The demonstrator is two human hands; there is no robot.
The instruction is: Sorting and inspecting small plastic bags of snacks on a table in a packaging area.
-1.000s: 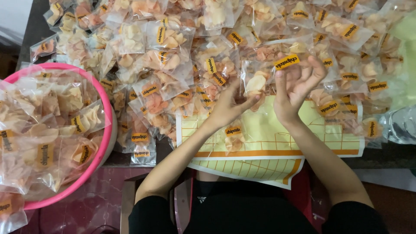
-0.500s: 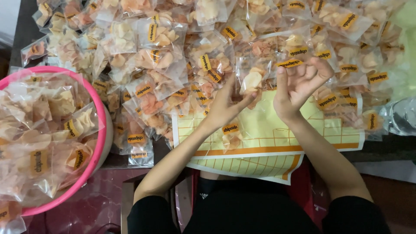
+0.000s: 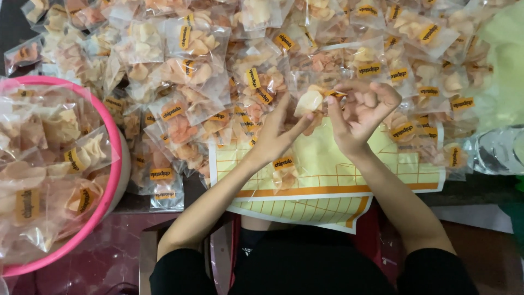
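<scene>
Clear snack packet [image 3: 312,101], orange-labelled, pinched between both hands' fingers [image 3: 349,101]

Two bare forearms, no watch or rings visible on the left hand [image 3: 275,136] or right hand [image 3: 363,112]. Short black sleeves [image 3: 180,270] end well back from the fingers [image 3: 289,106], near the elbows. Black top, small white mark, probably a logo.

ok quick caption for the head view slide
Both hands hold one clear snack packet over a yellow sheet, beside a pink basin.
</scene>
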